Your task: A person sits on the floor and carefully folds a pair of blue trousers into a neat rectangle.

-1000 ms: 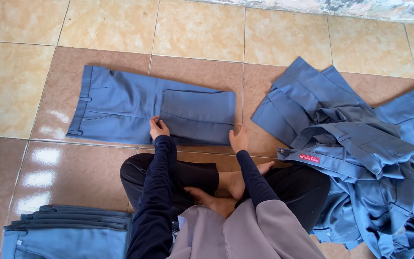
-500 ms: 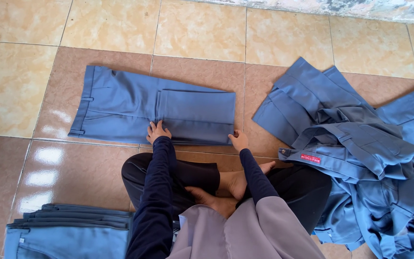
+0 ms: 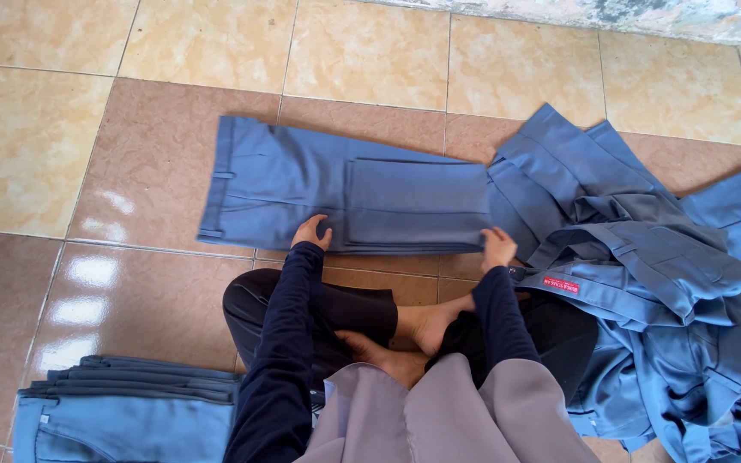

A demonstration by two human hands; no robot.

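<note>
Folded blue trousers [image 3: 345, 201] are lying flat on the tiled floor [image 3: 130, 103], legs doubled back over the seat. Left hand [image 3: 310, 231] is pressing the near edge, fingers flat, gripping nothing; right hand [image 3: 497, 249] is pinching the fold's corner. Best to be keeping edges flush and smoothing outward. Versus earlier: hands are sitting wider apart, right hand now nearer the loose pile [image 3: 645, 283].

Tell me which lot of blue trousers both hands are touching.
The single pair laid flat on the floor, partly folded, with the left hand and right hand on its near edge. The loose heap and the folded stack lie untouched.
</note>
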